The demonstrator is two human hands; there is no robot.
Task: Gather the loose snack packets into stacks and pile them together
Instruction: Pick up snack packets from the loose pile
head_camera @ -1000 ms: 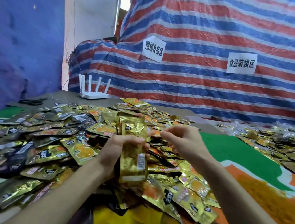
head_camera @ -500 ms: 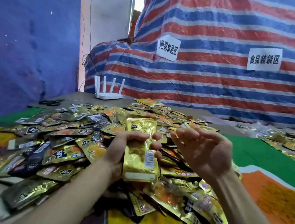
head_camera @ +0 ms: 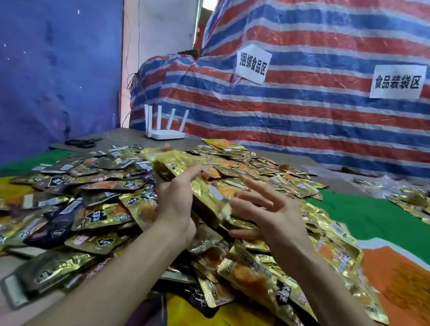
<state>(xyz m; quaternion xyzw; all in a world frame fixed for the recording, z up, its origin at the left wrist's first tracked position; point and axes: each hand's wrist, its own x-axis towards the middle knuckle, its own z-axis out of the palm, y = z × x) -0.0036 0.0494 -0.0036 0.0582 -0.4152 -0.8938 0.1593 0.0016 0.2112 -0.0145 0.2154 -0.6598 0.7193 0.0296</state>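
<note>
**Left hand holds the stack, right hand spread beside it**

We see the left hand (head_camera: pixel 175 201) raised over the table, fingers curled round a stack of gold foil snack packets (head_camera: pixel 207 196). The stack lies slanted, its far end up and to the left, its near end down and to the right. The right hand (head_camera: pixel 270 214) is just beside that near end, palm turned towards it, fingers straight and spread, holding nothing. We cannot tell whether its fingertips touch the stack.

Below both hands lies a wide heap of loose gold and dark foil packets (head_camera: pixel 106 219), spread over a green, orange and yellow printed cloth (head_camera: pixel 383 214). A second, smaller spread of packets (head_camera: pixel 429 204) sits well apart at far right.

At the table's back edge stands a white four-antenna router (head_camera: pixel 163 128), with black scissors (head_camera: pixel 84 142) to its left.
</note>
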